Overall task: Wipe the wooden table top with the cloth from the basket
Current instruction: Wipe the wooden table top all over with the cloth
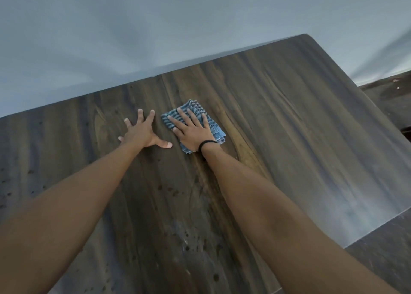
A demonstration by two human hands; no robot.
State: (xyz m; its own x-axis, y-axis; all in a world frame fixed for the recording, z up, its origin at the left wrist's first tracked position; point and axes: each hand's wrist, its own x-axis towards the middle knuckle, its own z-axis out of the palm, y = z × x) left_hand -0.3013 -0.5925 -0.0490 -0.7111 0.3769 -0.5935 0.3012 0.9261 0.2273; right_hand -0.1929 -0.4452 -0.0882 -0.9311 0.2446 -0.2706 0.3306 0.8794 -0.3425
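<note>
– Cloth (216, 130), where does it lie?
– Left to right: the left hand (142, 133) rests flat on the bare counter (289, 115), fingers spread, holding nothing. Just right of it, the right hand (193, 131) presses the folded cloth down under straight fingers.
– Its long axis?
– Along the right hand, fingertips to wrist. Broad counter stretches right of that hand, so I'd judge the sweep goes there.

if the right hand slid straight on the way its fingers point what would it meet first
Only bare table top lies ahead of the right hand, flat on the cloth; its line passes clear of the left hand. First stop is probably the wall at the far edge.
</note>
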